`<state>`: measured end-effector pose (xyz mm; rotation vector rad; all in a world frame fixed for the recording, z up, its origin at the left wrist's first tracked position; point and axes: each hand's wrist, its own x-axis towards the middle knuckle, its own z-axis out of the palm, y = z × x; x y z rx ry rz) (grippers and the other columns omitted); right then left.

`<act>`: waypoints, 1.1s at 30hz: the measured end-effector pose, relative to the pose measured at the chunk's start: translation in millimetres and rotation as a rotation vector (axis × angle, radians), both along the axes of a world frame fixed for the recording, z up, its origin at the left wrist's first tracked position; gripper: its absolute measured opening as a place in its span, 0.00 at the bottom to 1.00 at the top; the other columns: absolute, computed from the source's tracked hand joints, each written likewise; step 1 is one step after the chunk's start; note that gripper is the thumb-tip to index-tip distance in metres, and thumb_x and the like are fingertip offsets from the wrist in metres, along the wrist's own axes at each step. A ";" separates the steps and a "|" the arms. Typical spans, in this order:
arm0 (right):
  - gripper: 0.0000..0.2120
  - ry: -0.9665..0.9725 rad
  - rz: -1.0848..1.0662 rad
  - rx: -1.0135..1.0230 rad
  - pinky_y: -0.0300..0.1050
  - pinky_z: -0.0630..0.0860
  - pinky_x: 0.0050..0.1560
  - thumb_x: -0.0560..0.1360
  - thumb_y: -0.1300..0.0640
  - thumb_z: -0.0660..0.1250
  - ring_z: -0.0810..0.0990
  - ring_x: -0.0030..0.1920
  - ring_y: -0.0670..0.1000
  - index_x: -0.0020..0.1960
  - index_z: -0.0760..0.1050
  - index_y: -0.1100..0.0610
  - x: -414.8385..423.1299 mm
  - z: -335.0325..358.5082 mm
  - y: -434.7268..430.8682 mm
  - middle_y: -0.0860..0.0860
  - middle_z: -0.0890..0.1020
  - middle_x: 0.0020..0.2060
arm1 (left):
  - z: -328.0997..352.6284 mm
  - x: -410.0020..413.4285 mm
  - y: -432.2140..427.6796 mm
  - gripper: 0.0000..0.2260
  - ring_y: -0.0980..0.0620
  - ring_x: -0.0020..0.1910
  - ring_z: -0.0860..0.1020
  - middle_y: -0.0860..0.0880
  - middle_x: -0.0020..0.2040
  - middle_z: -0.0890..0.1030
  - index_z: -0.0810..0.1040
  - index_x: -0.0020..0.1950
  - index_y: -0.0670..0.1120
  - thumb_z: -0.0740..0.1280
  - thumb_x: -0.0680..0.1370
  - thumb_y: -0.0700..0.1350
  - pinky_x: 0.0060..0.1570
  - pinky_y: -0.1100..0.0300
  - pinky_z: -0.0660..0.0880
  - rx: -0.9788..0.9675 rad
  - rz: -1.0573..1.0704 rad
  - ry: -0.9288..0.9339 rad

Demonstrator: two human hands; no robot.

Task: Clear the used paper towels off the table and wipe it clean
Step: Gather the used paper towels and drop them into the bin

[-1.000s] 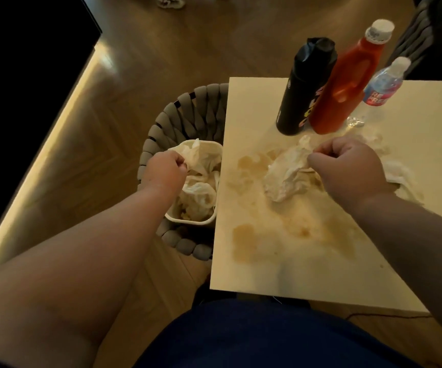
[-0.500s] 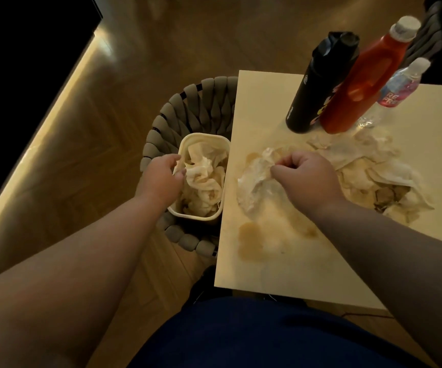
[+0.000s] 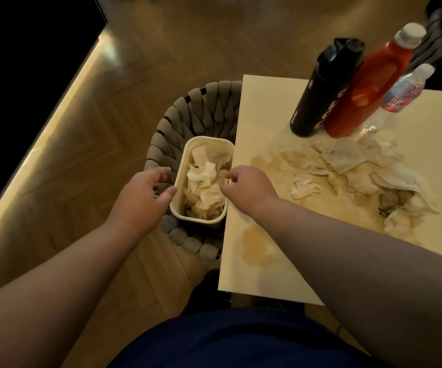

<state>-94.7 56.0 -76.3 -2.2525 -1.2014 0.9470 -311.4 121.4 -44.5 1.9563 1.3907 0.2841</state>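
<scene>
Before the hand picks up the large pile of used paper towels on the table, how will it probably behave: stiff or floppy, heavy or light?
The pile of used paper towels looks crumpled and brown-stained, so probably limp and floppy. If soaked, as the stains suggest, it may feel heavier than dry paper and tear or drip. It lies as several loose sheets, so one grab may leave some on the table.

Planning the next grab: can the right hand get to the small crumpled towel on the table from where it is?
Probably yes. The right hand is empty at the bin, and the small crumpled towel lies just right of it on open table, nothing between.

Three bottles [image 3: 328,88], one bin [image 3: 180,176]
</scene>
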 end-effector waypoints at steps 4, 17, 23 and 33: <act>0.20 -0.063 -0.089 0.011 0.43 0.77 0.54 0.77 0.49 0.69 0.80 0.57 0.49 0.68 0.78 0.50 26.6 4.4 -24.2 0.47 0.82 0.59 | -1.8 18.8 -10.0 0.20 0.53 0.58 0.80 0.54 0.60 0.80 0.75 0.72 0.53 0.70 0.80 0.49 0.53 0.50 0.83 -0.015 -0.069 -0.002; 0.18 -0.194 -0.601 -0.019 0.44 0.75 0.48 0.76 0.52 0.69 0.81 0.49 0.51 0.65 0.81 0.51 180.4 40.5 -209.1 0.48 0.83 0.49 | -5.9 183.7 -77.2 0.12 0.54 0.53 0.77 0.56 0.54 0.79 0.81 0.63 0.52 0.68 0.80 0.53 0.52 0.57 0.75 0.110 -0.466 0.063; 0.21 -0.184 -0.778 -0.041 0.46 0.77 0.54 0.77 0.49 0.70 0.81 0.53 0.52 0.68 0.79 0.53 211.3 28.3 -274.3 0.50 0.83 0.54 | -9.6 264.7 -106.9 0.19 0.47 0.61 0.79 0.52 0.64 0.79 0.77 0.70 0.56 0.67 0.80 0.57 0.57 0.48 0.78 0.126 -0.576 0.218; 0.23 -0.094 -0.704 -0.119 0.43 0.74 0.54 0.76 0.47 0.72 0.80 0.58 0.53 0.68 0.78 0.54 228.1 -3.9 -284.5 0.52 0.83 0.59 | -41.5 292.1 -86.1 0.13 0.41 0.50 0.78 0.46 0.56 0.74 0.75 0.65 0.49 0.59 0.82 0.48 0.44 0.49 0.79 0.201 -0.610 0.663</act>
